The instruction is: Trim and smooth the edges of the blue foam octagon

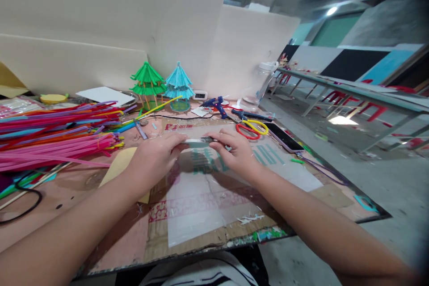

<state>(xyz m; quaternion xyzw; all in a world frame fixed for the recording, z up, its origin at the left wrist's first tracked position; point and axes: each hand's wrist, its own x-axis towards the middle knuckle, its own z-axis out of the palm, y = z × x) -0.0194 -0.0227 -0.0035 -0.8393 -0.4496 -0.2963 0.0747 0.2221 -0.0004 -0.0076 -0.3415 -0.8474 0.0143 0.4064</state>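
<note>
My left hand (154, 157) and my right hand (234, 149) meet over a clear plastic sheet (197, 201) that lies on a cardboard mat (174, 237). Between their fingertips sits a small dark, thin object (201, 140). Both hands pinch at it with curled fingers. I cannot make out what the object is. Behind my right hand lie red-and-yellow scissors (250, 128) and a phone (284, 137).
A big pile of coloured straws (56, 132) fills the left side. A green paper pagoda (147, 82) and a blue one (178, 86) stand at the back, beside a blue glue gun (216, 105). The table edge (335, 174) drops to the floor on the right.
</note>
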